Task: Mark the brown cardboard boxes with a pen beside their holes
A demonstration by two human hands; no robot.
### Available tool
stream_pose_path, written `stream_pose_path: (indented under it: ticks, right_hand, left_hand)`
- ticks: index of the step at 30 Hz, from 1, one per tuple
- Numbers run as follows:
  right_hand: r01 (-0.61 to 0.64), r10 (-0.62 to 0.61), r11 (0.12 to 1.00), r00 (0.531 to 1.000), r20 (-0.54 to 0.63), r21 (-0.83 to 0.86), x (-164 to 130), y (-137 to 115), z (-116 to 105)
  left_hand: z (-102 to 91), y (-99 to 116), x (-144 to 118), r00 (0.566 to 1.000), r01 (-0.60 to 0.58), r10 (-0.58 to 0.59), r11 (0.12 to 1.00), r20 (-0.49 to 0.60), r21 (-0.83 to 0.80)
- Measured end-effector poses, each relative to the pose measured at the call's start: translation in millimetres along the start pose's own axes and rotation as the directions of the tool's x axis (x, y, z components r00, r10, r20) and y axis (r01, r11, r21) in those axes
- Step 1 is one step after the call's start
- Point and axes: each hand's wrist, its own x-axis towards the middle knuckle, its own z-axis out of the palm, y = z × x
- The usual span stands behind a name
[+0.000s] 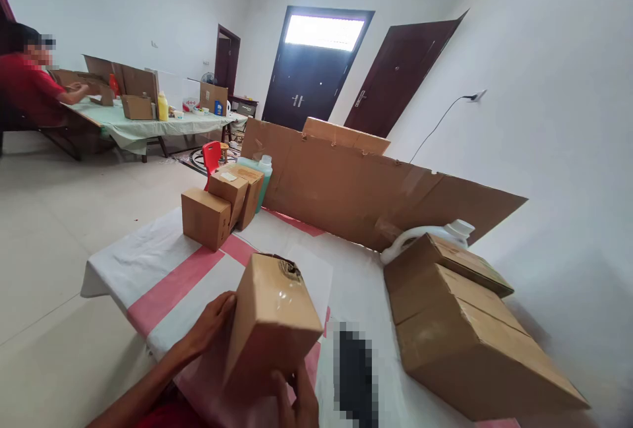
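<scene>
A brown cardboard box (284, 309) is tilted in front of me, with a torn, darkened hole near the far edge of its top and shiny tape on it. My left hand (212, 322) presses against its left side, fingers partly hidden behind it. At the near lower edge, my right hand (299, 396) grips the box with thumb and fingers. White cloth with pink stripes (173, 286) covers the table beneath. A white sheet (316, 276) lies just beyond the box, and a dark pixelated object (355, 375) is to its right.
Several smaller cartons (205, 217) and a green jug (264, 181) stand at the far left. Large cartons (445, 336) and a white jug (457, 233) line the right side. A cardboard panel (346, 184) borders the back. A person in red (30, 91) sits at another table (168, 128).
</scene>
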Motion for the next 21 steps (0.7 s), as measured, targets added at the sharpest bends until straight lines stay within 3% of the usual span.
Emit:
stream_pose_path:
  ticks: [3,6,8,11,14,17,21]
  right_hand:
    - [-0.14,0.145,0.983,0.989,-0.042,0.115,8.7,-29.2,-8.9]
    - [-0.218,0.219,0.963,0.976,0.012,0.158,15.6,-46.7,-13.0]
    - [-0.284,0.261,0.929,0.957,0.126,0.235,15.0,-49.0,-9.6]
    - [-0.421,0.299,0.816,0.894,0.334,0.395,9.4,-47.5,-1.7]
    - [-0.397,0.214,0.791,0.892,0.399,0.465,6.3,-50.7,4.8]
    - [-0.303,0.175,0.87,0.927,0.331,0.389,7.1,-56.7,14.0]
    - [-0.119,0.108,0.957,0.993,0.057,0.265,8.3,-56.5,26.8]
  left_hand:
    - [-27.2,18.4,-39.2,0.999,0.011,-0.015,0.994,0.033,0.108]
    - [-49.3,36.6,-76.8,1.0,0.024,-0.025,0.991,0.006,0.131]
    - [-58.1,43.7,-95.9,0.996,0.04,-0.031,0.994,-0.086,0.102]
    - [-61.6,46.8,-109.4,0.962,0.068,-0.041,0.994,-0.271,0.089]
    - [-53.1,41.9,-104.3,0.924,0.041,0.013,0.99,-0.381,0.133]
    - [-36.2,22.7,-90.7,0.936,-0.059,0.111,0.985,-0.333,0.161]
    - [-18.0,-22.1,-73.4,0.957,-0.116,0.162,0.975,-0.242,0.19]
